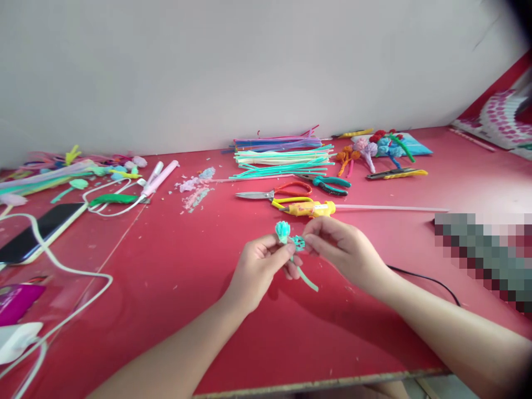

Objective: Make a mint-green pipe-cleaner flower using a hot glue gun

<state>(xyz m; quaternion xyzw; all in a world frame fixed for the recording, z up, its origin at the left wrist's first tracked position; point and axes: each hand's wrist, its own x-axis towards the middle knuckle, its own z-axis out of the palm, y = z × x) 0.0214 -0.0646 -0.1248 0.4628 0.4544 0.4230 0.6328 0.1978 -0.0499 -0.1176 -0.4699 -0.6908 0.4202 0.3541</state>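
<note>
My left hand (266,260) is closed on a small teal pipe-cleaner flower (283,230) with a pale green stem (307,279) that slants down to the right below the fingers. A second teal looped piece (298,242) shows between the two hands, beside the flower head. My right hand (338,246) pinches the right edge of this looped piece with thumb and forefinger. Just beyond the hands lies a yellow glue gun (311,208) with a long clear glue stick (386,208) behind it.
Red-handled scissors (255,195), teal pliers (330,184) and bundles of pipe cleaners (286,158) lie beyond the glue gun. Finished flowers (366,149) are at back right. A phone (41,230), a white cable (62,269) and a pink tool (160,178) lie left.
</note>
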